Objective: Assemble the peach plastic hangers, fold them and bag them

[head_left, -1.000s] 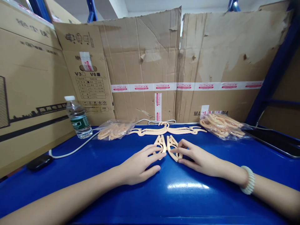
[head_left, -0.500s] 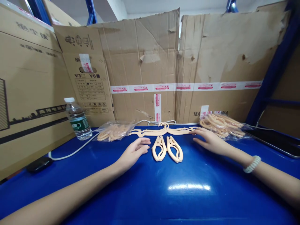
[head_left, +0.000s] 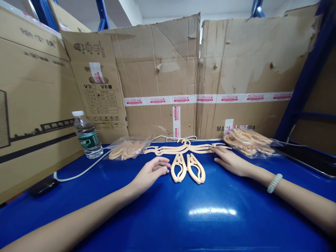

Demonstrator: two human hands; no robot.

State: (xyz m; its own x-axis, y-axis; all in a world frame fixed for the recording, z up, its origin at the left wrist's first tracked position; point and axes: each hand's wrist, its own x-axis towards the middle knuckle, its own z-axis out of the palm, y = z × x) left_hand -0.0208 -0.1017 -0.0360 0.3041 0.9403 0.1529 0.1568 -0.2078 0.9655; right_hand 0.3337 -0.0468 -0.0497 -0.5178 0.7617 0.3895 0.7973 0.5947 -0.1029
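Two folded cream plastic hangers lie side by side on the blue table, a left folded hanger (head_left: 172, 174) and a right folded hanger (head_left: 203, 174). Just left of this pair rests my left hand (head_left: 153, 172), fingers loosely bent and apart, holding nothing. Behind the pair, unfolded cream hangers (head_left: 170, 150) lie spread out with their hooks overlapping at the middle. My right hand (head_left: 231, 161) lies palm down with fingers extended, its fingertips at the right arm of the unfolded hangers; I cannot tell whether they touch.
A clear bag of hangers (head_left: 127, 148) sits at left, and a bigger bag of hangers (head_left: 249, 141) at right. A water bottle (head_left: 88, 138), a black device (head_left: 43, 186) on a white cable, and a dark tablet (head_left: 309, 161) stand or lie around. Cardboard (head_left: 160, 80) walls the back.
My right hand has moved slightly left and down. The right ends of the unfolded hangers now show more behind its fingers. My left hand has barely shifted; the folded hangers stay put.
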